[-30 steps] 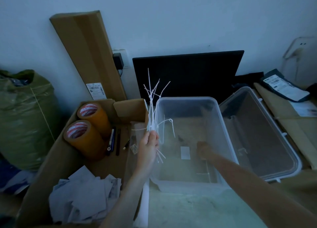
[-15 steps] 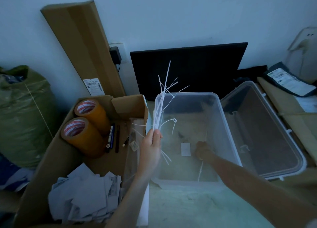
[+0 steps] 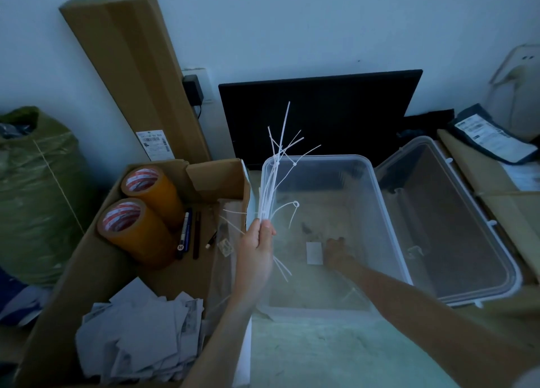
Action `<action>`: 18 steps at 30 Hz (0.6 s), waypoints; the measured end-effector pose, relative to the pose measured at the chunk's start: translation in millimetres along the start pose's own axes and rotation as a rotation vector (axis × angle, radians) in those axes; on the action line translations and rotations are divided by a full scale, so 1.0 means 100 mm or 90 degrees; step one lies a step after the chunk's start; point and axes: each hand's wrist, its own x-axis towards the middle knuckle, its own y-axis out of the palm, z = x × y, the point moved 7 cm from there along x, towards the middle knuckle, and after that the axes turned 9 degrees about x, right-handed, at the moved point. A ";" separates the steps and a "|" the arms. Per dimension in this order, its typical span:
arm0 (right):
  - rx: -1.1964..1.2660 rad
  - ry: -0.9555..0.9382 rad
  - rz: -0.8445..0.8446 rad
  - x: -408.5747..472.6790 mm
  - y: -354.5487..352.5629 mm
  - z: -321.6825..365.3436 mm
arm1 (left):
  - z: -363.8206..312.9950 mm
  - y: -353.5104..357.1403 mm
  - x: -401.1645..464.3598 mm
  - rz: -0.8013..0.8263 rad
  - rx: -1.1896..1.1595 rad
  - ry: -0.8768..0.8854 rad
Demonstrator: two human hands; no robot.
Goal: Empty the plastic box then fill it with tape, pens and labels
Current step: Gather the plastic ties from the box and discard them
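Far left of my left hand: two rolls of brown packing tape (image 3: 146,221) in an open cardboard box (image 3: 73,270), with pens (image 3: 187,229) lying just beside them and a heap of paper labels (image 3: 140,338) nearer me. My left hand (image 3: 257,250) is closed around a bunch of white cable ties (image 3: 274,183), held upright over the left rim of the clear plastic box (image 3: 380,212). My right hand (image 3: 336,253) is down inside the box, fingertips on the floor just right of a small white card (image 3: 314,252); grip unclear. The box lid (image 3: 467,227) lies right of that hand.
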 end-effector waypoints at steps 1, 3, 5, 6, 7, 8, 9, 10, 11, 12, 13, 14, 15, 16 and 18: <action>0.019 0.005 -0.011 -0.01 -0.05 0.02 | 0.00 0.00 0.00 -0.003 0.000 -0.001; 0.089 0.002 -0.014 0.07 -0.14 0.04 | 0.00 -0.02 0.00 -0.012 0.001 0.000; 0.214 0.010 -0.029 0.10 -0.23 0.08 | -0.01 -0.02 0.00 -0.014 0.002 0.002; 0.315 0.019 -0.026 0.07 -0.29 0.11 | -0.02 -0.02 0.00 -0.014 0.002 0.000; 0.405 0.030 -0.011 0.03 -0.33 0.16 | -0.02 -0.03 -0.01 -0.016 0.001 -0.004; 0.495 0.031 0.006 -0.04 -0.40 0.24 | -0.02 -0.03 -0.01 -0.018 0.003 -0.007; 0.577 0.018 0.013 -0.11 -0.48 0.29 | -0.03 -0.02 -0.01 -0.020 0.008 -0.006; 0.656 0.000 0.029 -0.18 -0.55 0.36 | -0.04 -0.02 -0.01 -0.021 0.015 -0.005; 0.728 -0.019 0.049 -0.26 -0.62 0.41 | -0.05 -0.01 -0.01 -0.021 0.025 -0.003; 0.786 -0.035 0.071 -0.37 -0.70 0.47 | -0.06 -0.01 -0.01 -0.024 0.036 -0.002; 0.836 -0.049 0.091 -0.47 -0.77 0.51 | -0.07 -0.01 -0.01 -0.026 0.043 -0.002; 0.872 -0.062 0.104 -0.57 -0.83 0.54 | -0.07 0.00 0.00 -0.027 0.045 -0.007; 0.901 -0.076 0.129 -0.67 -0.88 0.57 | -0.07 0.00 0.01 -0.025 0.050 -0.014; 0.912 -0.091 0.150 -0.77 -0.92 0.61 | -0.06 0.02 0.02 -0.018 0.061 -0.020; 0.872 -0.126 0.162 -0.91 -1.01 0.65 | -0.09 0.06 0.05 0.009 0.085 -0.007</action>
